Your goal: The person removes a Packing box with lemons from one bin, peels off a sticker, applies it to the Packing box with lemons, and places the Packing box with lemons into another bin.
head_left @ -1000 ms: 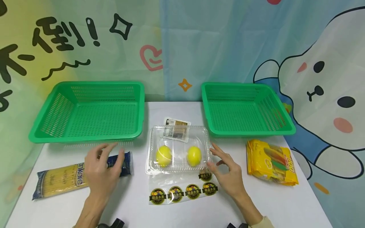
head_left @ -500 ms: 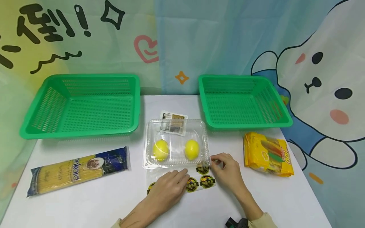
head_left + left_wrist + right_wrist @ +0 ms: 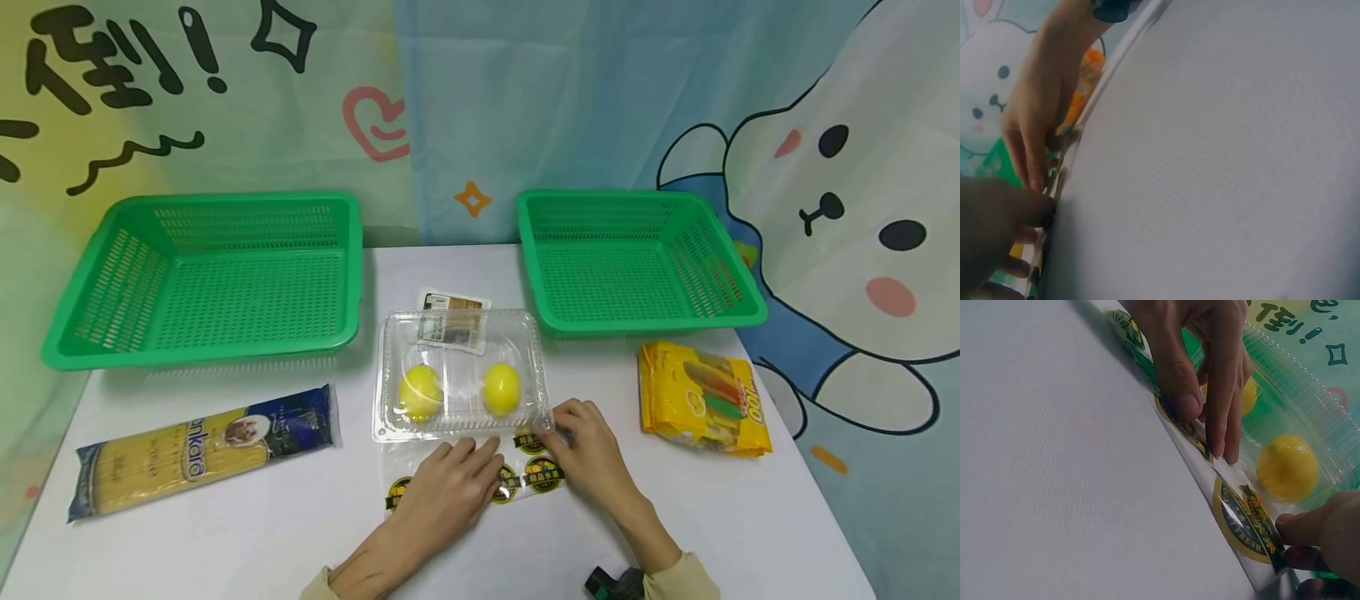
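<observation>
A clear sheet of round black-and-gold fruit stickers (image 3: 543,475) lies on the white table, below a clear plastic clamshell box (image 3: 461,425). Two yellow lemon-like fruits show in the box, a left one (image 3: 421,392) and a right one (image 3: 502,389). My left hand (image 3: 453,483) rests on the sheet with its fingers stretched forward, covering some stickers. At the sheet's right edge, by the box's lower right corner, my right hand (image 3: 588,450) pinches the sheet with thumb and fingertips. In the right wrist view, those fingertips (image 3: 1297,528) meet the sheet beside a sticker (image 3: 1244,522).
Two green baskets stand at the back, a left one (image 3: 97,354) and a right one (image 3: 652,323). A spaghetti pack (image 3: 202,446) lies left, a yellow snack pack (image 3: 702,400) right. Behind the box is a small printed packet (image 3: 453,321). A printed curtain (image 3: 480,108) hangs behind.
My left hand has moved right, from over the spaghetti pack onto the sticker sheet. My right hand has gone from beside the box to the sheet's right edge. The view has shifted slightly.
</observation>
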{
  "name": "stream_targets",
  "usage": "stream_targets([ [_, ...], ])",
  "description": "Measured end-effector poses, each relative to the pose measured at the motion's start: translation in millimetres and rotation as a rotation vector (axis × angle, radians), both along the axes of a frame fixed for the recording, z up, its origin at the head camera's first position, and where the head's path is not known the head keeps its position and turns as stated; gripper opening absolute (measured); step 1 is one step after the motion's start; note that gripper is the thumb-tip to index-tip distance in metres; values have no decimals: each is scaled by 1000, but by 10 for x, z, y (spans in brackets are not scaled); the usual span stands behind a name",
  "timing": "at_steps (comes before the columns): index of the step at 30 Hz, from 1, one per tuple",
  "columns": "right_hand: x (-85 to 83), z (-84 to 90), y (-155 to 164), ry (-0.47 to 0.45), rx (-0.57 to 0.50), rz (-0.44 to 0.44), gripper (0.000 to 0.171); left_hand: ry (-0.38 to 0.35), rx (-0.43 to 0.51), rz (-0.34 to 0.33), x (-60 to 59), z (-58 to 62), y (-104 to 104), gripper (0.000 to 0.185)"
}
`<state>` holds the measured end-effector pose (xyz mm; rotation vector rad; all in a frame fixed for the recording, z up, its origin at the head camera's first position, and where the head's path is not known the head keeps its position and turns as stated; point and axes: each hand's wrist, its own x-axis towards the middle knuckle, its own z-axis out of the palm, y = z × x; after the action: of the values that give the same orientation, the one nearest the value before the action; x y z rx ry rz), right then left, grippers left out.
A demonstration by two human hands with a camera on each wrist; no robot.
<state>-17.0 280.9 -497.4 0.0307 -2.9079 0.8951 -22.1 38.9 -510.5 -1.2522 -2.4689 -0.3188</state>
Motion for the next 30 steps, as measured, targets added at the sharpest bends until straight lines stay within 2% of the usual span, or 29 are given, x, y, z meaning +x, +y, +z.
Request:
stream_targets([
  [11,-19,-5,-35,28,29,3,19,-79,-4,-33,-26,38,-46,26],
  [17,-21,15,-51,18,29,14,19,-81,13,-29,-28,44,-47,25],
  [24,-22,2,-51,-20,-16,-7,19,-80,21,-22,-20,37,-44,25],
  [30,-16,21,-40,-16,-52,-11,14,-89,18,-17,-14,47,-39,24],
])
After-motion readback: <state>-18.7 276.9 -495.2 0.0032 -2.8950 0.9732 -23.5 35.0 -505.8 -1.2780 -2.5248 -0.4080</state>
